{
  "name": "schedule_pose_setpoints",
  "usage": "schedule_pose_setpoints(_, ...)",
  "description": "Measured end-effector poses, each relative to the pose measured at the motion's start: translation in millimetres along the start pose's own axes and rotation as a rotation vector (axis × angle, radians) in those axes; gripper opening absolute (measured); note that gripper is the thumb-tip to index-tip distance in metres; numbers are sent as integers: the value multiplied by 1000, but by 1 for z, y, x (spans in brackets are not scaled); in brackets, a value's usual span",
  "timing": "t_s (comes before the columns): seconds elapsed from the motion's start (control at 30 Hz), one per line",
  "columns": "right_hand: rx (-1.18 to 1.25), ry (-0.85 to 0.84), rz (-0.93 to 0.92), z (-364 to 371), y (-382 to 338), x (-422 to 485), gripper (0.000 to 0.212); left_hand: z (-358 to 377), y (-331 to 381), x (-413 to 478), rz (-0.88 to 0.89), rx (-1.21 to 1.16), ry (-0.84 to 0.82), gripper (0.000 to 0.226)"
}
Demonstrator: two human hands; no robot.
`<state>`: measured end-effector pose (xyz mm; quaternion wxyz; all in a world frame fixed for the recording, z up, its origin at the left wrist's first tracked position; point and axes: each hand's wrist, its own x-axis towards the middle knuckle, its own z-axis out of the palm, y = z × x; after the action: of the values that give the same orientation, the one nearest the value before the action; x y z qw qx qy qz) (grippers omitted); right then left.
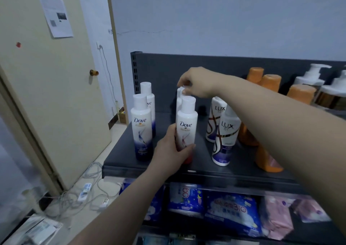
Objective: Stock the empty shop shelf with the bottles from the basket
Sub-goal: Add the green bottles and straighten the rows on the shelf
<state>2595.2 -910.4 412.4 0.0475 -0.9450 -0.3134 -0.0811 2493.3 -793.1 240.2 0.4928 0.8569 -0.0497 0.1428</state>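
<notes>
Rear Dove bottle (179,103) mostly hidden

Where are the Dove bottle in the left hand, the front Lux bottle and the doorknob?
Dove bottle (186,126), head view, its label.
Front Lux bottle (227,126), head view, its logo.
Doorknob (94,72), head view, the knob's middle.

Shelf (202,162) dark grey, matt, looks like painted metal; perforated upright (134,70) same finish. Front Dove bottle (187,125) smooth glossy white plastic, printed label, cap slightly duller; rear Dove bottle (179,98) same white plastic. Lux bottles (224,132) glossy white plastic with shiny metallic-looking swirls. Orange bottles (267,162) smooth plastic, satin sheen. Packs (232,211) below: crinkled glossy plastic film, blue and pink. Door (46,95) smooth matt cream paint; knob (93,72) shiny, metal-looking. Sheet (55,13) on door: matt white paper. Wall (224,20) matt paint, hairline crack. Floor cables (89,188) smooth pale plastic sheath.
</notes>
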Motion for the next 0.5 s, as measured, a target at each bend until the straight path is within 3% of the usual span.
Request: schedule_pose_setpoints(0.5, 88, 11, 1, 0, 7, -3, 28, -2, -4, 3, 10, -37, -35, 58)
